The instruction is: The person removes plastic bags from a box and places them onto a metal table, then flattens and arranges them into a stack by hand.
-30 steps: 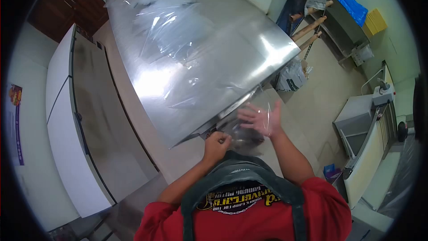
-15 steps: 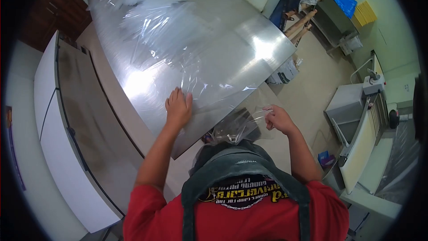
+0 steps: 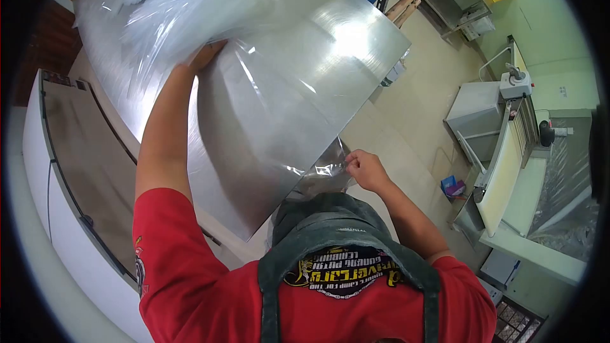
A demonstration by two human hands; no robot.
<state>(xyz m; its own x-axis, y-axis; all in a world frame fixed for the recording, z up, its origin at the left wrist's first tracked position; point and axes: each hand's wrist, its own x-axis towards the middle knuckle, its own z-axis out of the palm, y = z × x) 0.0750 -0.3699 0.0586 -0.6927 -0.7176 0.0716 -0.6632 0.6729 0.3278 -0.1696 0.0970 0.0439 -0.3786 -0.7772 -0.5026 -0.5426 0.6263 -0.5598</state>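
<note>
A thin clear plastic sheet [image 3: 273,105] stretches over the steel tabletop and hangs past its near edge. My right hand [image 3: 367,170] is closed in a pinch on the sheet's hanging end, just off the table edge. Far up the table, my left hand [image 3: 206,57] lies low with its fingers stretched out, beside a loose heap of clear plastic sheets [image 3: 171,19]. Plastic and glare partly hide those fingertips. The dark apron [image 3: 343,222] on my chest is close to the hanging end.
The steel table [image 3: 375,57] has a sharp corner at the right. A white cabinet-like unit [image 3: 38,171] runs along the left. At the right stands a machine with a pale belt [image 3: 508,190]. A blue and purple container [image 3: 452,187] sits on the floor near it.
My left hand has slid forward and left to the plastic heap. My right hand has moved slightly left, still pinching the sheet. The whole view has shifted.
</note>
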